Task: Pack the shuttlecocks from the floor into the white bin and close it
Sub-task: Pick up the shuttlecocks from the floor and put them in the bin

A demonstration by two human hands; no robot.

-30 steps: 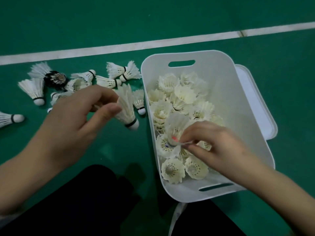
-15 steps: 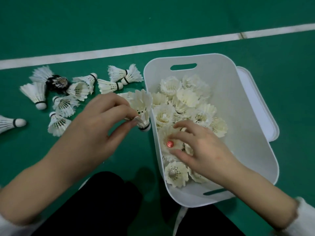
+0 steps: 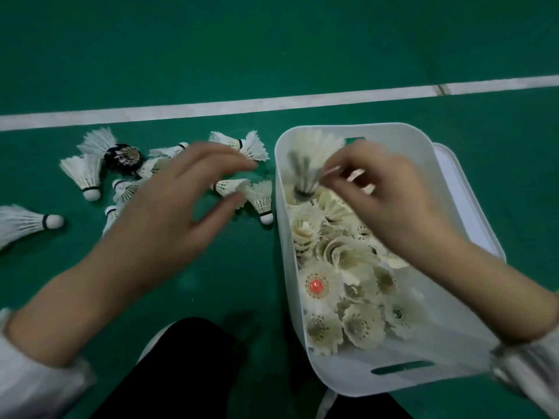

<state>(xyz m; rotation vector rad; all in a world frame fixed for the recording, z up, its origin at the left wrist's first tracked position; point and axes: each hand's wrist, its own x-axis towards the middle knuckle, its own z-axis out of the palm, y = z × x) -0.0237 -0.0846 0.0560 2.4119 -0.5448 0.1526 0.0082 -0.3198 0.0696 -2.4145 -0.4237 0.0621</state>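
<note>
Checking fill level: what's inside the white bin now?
The white bin holds a packed layer of shuttlecocks, skirts up, including a red-centred shuttlecock. The right grip pinches a blurred shuttlecock over the far end. It covers the middle; lower layers and bin floor hidden.

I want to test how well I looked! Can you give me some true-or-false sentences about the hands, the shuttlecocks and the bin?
1. The right hand pinches a shuttlecock over the white bin. True.
2. The floor is blue. False: it is green, with a white line across it.
3. One shuttlecock in the bin has a red middle. True.
4. Every shuttlecock is packed in the bin. False: several loose shuttlecocks lie on the floor, left of the bin.
5. The black shuttlecock is inside the bin. False: it lies on the floor among the white ones.
</note>
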